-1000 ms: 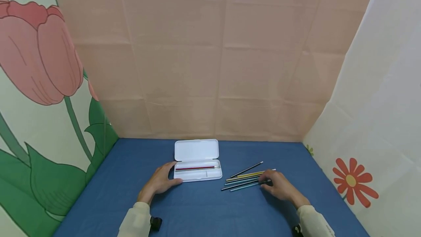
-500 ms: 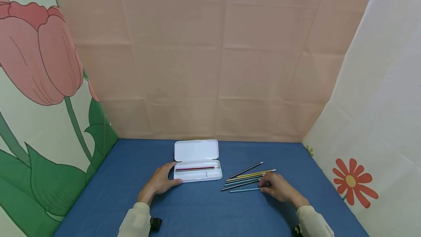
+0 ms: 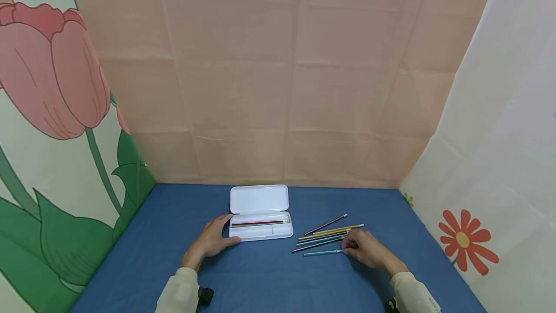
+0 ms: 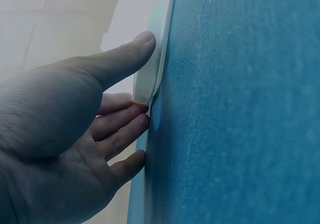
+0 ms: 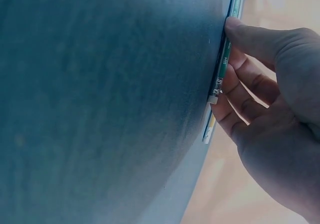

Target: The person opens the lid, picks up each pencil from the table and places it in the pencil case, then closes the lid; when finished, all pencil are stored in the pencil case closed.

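A white pencil case (image 3: 281, 234) lies with its lid raised, holding a red pencil (image 3: 256, 222) and a darker one beside it. My left hand (image 3: 210, 240) grips the case's left end, thumb at the front edge and fingers around the back corner, as the left wrist view shows. To the right, my right hand (image 3: 369, 251) pinches a teal-green pencil (image 3: 323, 252) near its eraser end, low over the cloth. In the right wrist view the thumb and fingertips press on the green pencil (image 5: 225, 61). Curled fingers hide part of it in the head view.
Several loose pencils lie fanned just behind the held one, among them a yellow pencil (image 3: 339, 230) and a black pencil (image 3: 326, 224). A blue cloth (image 3: 260, 279) covers the table. A beige backdrop (image 3: 278, 86) rises at the rear, with printed flower panels on both sides.
The teal-green pencil has swung toward me, away from the pile, and lies more level across the view. Right fingers have closed in on it. The left hand and case stay put.
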Tool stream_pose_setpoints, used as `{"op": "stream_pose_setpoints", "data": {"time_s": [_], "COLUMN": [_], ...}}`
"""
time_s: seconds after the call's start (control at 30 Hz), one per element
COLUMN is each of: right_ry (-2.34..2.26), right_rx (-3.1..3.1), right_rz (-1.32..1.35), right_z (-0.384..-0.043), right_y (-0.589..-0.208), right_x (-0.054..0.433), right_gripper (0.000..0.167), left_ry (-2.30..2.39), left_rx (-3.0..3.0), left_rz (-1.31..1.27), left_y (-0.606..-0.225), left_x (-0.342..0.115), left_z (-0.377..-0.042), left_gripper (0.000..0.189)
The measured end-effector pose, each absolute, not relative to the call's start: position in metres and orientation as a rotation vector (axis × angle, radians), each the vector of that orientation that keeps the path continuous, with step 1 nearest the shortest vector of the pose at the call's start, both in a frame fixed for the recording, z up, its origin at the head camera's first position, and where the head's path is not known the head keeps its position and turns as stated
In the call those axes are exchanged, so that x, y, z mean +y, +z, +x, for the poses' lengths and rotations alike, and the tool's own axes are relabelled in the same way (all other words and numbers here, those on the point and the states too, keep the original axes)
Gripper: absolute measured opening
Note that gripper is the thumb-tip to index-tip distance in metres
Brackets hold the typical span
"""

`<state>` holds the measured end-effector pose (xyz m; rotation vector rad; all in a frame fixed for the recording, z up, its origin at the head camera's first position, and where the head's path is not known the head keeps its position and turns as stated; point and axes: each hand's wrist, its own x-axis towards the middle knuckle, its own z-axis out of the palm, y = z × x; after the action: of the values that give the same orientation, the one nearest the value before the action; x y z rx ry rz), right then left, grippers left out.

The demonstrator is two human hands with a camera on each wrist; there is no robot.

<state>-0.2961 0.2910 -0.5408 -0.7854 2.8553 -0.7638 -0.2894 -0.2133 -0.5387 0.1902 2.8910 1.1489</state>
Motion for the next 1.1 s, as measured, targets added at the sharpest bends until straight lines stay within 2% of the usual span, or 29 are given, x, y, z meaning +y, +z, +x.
{"op": "stream_pose_setpoints", "data": {"time_s": [0.3,0.6,1.1], "right_ry": [-0.785,-0.856,-0.897], "right_rx": [2.824,2.812,2.867], "right_rz": [-0.791,-0.831,-0.91], "right_z": [-0.295,-0.295,-0.305], "right_y": [-0.538,-0.526,-0.513], "right_x": [0.289,0.288,0.261], "right_gripper": [0.012,0.006,0.005], "left_ry": [1.157,1.154,1.162], "left_rx": [2.891,2.887,2.883], "left_rz": [0.186,0.179,0.186], "left_y": [-0.538,-0.538,-0.537], "left_x": [-0.213,-0.213,-0.213], "left_z": [-0.289,-0.289,-0.289], "left_gripper": [0.084,0.085,0.086]}}
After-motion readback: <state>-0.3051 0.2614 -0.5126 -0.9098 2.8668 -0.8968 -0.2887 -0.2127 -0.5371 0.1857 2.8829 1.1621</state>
